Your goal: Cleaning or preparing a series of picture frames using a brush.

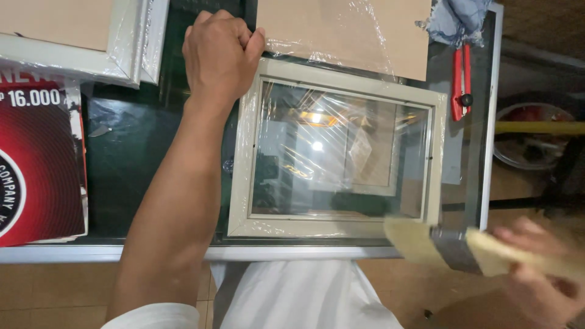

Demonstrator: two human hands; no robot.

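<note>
My left hand, fisted, pins the picture frame's far corner on the desk; my right hand grips a paintbrush. I'd brush lightly, keeping the frame steady.

We noted overhead lamp glare on the frame glass; right hand and brush were motion-blurred at lower right.
</note>
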